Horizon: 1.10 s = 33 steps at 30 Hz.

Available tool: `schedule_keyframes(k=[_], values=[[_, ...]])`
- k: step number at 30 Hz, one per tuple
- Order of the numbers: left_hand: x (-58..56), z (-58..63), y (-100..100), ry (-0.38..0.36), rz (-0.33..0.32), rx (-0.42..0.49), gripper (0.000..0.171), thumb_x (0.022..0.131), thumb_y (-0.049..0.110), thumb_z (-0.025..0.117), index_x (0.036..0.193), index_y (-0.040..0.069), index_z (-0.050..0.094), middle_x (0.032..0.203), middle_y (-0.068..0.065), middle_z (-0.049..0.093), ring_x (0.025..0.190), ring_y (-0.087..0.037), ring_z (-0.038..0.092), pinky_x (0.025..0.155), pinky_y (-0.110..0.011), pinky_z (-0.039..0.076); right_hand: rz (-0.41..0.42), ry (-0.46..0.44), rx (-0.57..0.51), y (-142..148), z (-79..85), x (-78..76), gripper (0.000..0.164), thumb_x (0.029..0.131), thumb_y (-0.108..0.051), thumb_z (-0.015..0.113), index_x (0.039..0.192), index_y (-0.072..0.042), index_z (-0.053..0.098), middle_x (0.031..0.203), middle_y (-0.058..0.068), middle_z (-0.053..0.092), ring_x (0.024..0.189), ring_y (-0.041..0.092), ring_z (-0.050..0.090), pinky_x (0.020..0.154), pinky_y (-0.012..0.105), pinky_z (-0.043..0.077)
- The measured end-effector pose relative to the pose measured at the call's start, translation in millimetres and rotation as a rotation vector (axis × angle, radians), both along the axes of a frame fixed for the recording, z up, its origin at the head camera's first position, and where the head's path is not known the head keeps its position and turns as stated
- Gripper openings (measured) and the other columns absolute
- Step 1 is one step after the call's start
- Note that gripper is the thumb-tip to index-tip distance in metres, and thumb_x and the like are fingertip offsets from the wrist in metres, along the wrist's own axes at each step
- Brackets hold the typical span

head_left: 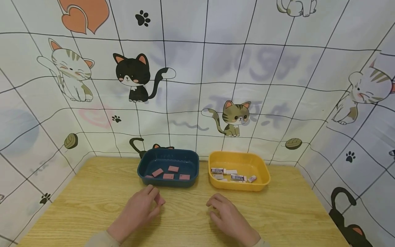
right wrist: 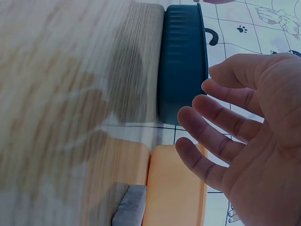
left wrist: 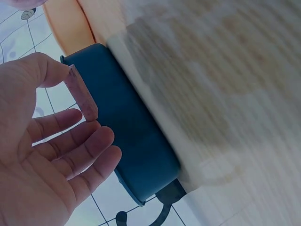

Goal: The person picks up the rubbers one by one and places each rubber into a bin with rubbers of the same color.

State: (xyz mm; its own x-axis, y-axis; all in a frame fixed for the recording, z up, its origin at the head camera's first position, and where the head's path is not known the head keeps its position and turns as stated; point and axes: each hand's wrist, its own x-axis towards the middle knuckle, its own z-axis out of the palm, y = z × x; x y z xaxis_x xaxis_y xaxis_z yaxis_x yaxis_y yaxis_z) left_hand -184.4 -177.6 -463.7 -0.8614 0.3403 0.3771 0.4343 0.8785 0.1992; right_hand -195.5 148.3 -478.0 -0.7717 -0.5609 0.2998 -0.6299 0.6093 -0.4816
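Observation:
My left hand [head_left: 139,207] pinches a pink eraser [left wrist: 82,96] between thumb and index finger, above the table just in front of the dark blue bin [head_left: 168,183]. The other fingers of that hand are loosely bent and hold nothing. Several pink erasers [head_left: 173,168] lie flat inside the blue bin. My right hand [head_left: 226,216] hovers in front of the yellow bin [head_left: 240,186], its fingers relaxed and nothing in them. White erasers, some in printed sleeves [head_left: 238,177], lie scattered in the yellow bin.
Both bins stand side by side at the back of the wooden table [head_left: 185,219], a narrow gap between them. Close behind rises a white cloth backdrop [head_left: 185,99] with cat drawings and grid lines, which also closes in both sides.

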Motion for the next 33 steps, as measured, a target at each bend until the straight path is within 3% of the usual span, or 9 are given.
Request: schedule_keyframes(k=[10, 15, 17, 22, 27, 33], values=[[-10.8, 10.4, 12.3, 0.108, -0.019, 0.035, 0.019, 0.084, 0.021, 0.082, 0.091, 0.018, 0.064, 0.085, 0.008, 0.053, 0.073, -0.007, 0.049, 0.065, -0.026, 0.048, -0.005, 0.029, 0.002, 0.1, 1.3, -2.0, 0.016, 0.093, -0.003, 0.069, 0.108, -0.006, 0.071, 0.11, -0.002, 0.062, 0.091, 0.013, 0.063, 0.08, 0.031, 0.056], [-22.0, 16.0, 22.6, 0.121, -0.043, 0.048, 0.019, 0.086, 0.021, 0.079, 0.101, 0.017, 0.067, 0.093, 0.007, 0.063, 0.09, -0.014, 0.066, 0.082, -0.033, 0.057, -0.01, 0.023, 0.005, 0.2, 1.8, -2.2, 0.016, 0.093, -0.003, 0.068, 0.109, -0.007, 0.071, 0.111, -0.002, 0.063, 0.092, 0.015, 0.064, 0.081, 0.032, 0.056], [-25.6, 18.0, 26.2, 0.13, -0.054, 0.04, 0.02, 0.087, 0.02, 0.079, 0.103, 0.015, 0.067, 0.094, 0.005, 0.064, 0.09, -0.014, 0.065, 0.082, -0.033, 0.057, -0.008, 0.024, 0.006, -0.2, 2.5, -2.5, 0.017, 0.093, -0.003, 0.068, 0.109, -0.007, 0.071, 0.112, -0.001, 0.064, 0.093, 0.016, 0.065, 0.081, 0.033, 0.057], [-33.1, 22.6, 35.3, 0.129, -0.052, 0.04, 0.018, 0.087, 0.021, 0.079, 0.097, 0.012, 0.066, 0.088, 0.003, 0.057, 0.072, -0.008, 0.05, 0.064, -0.025, 0.048, -0.018, 0.005, 0.021, -2.6, 5.8, -3.2, 0.017, 0.094, -0.005, 0.068, 0.111, -0.007, 0.071, 0.113, -0.002, 0.063, 0.097, 0.015, 0.064, 0.085, 0.035, 0.057], [-42.0, 25.3, 44.2, 0.138, -0.057, 0.063, 0.019, 0.09, 0.022, 0.078, 0.1, 0.011, 0.066, 0.098, 0.0, 0.064, 0.081, -0.012, 0.062, 0.069, -0.029, 0.055, -0.045, 0.03, 0.032, -6.1, 7.7, -5.1, 0.018, 0.094, -0.006, 0.07, 0.112, -0.008, 0.071, 0.115, -0.001, 0.063, 0.103, 0.012, 0.061, 0.089, 0.038, 0.056], [-51.2, 27.4, 51.7, 0.123, -0.061, 0.043, 0.019, 0.091, 0.022, 0.074, 0.086, 0.014, 0.058, 0.084, 0.005, 0.052, 0.071, -0.011, 0.047, 0.069, -0.031, 0.046, -0.07, 0.058, 0.014, -10.3, 9.4, -9.8, 0.022, 0.094, -0.006, 0.069, 0.116, -0.008, 0.07, 0.118, 0.001, 0.064, 0.107, 0.016, 0.062, 0.093, 0.041, 0.056]])
